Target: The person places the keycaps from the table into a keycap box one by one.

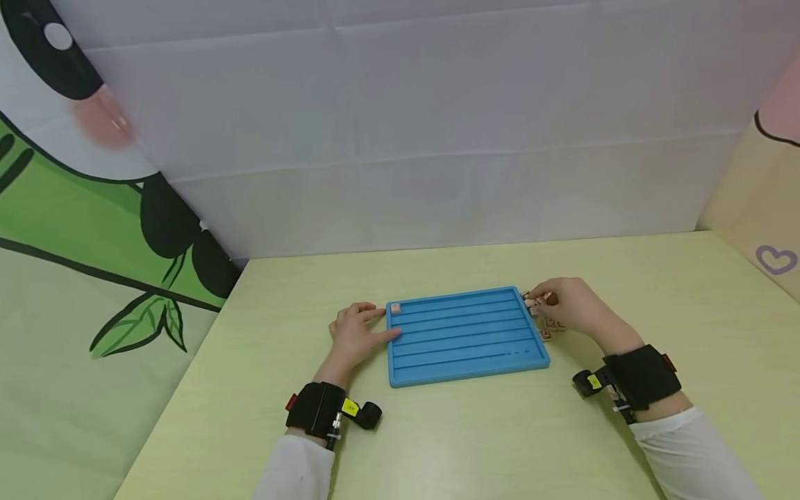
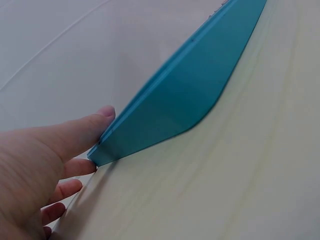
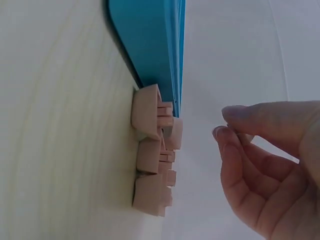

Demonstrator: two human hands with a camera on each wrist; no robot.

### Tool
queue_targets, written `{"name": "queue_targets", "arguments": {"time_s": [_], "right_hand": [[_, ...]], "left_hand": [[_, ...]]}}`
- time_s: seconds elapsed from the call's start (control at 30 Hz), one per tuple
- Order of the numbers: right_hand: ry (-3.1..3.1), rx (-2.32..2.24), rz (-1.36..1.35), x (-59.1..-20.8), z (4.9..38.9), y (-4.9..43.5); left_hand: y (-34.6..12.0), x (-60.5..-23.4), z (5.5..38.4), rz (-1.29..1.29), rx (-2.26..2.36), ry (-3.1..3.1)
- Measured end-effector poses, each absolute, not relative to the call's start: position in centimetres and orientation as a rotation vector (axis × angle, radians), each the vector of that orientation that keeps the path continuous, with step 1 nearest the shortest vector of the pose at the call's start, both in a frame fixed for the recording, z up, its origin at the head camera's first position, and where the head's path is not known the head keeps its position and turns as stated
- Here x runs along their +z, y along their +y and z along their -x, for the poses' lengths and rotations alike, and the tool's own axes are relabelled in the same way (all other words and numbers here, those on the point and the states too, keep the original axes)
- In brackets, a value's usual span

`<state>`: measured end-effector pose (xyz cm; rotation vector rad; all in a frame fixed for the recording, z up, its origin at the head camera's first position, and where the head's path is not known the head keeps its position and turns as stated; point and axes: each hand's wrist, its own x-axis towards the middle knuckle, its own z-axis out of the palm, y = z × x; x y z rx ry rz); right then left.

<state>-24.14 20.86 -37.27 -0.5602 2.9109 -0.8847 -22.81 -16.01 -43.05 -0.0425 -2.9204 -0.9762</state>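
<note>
A blue ridged tray [image 1: 465, 340] lies on the table between the hands. My left hand [image 1: 357, 337] is at the tray's left edge, its thumb resting over the rim and the other fingers spread alongside. One pale pink keycap [image 1: 396, 308] sits in the tray's upper left corner. Off the tray's right edge, my right hand [image 1: 571, 303] pinches a small brownish keycap [image 1: 551, 298] between thumb and fingertips, mostly hidden by them in the right wrist view. Below that hand are several loose pink keycaps [image 3: 148, 160], crowded against the tray's end.
The pale wood-look table [image 1: 475, 437] runs back to a white cloth wall [image 1: 437, 139]. A printed cartoon cloth [image 1: 94, 208] hangs at the left, and a cream panel [image 1: 762, 222] stands on the right. Both wrists wear black straps with cameras.
</note>
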Motion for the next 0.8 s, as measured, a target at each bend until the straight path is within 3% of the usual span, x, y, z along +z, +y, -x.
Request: {"name": "queue_targets", "arguments": {"time_s": [0.8], "right_hand": [[2.949,-0.910,0.606,-37.15,24.59,20.84]], "left_hand": [[-15.89,-42.99,22.97,0.045,-0.985,-2.910]]}}
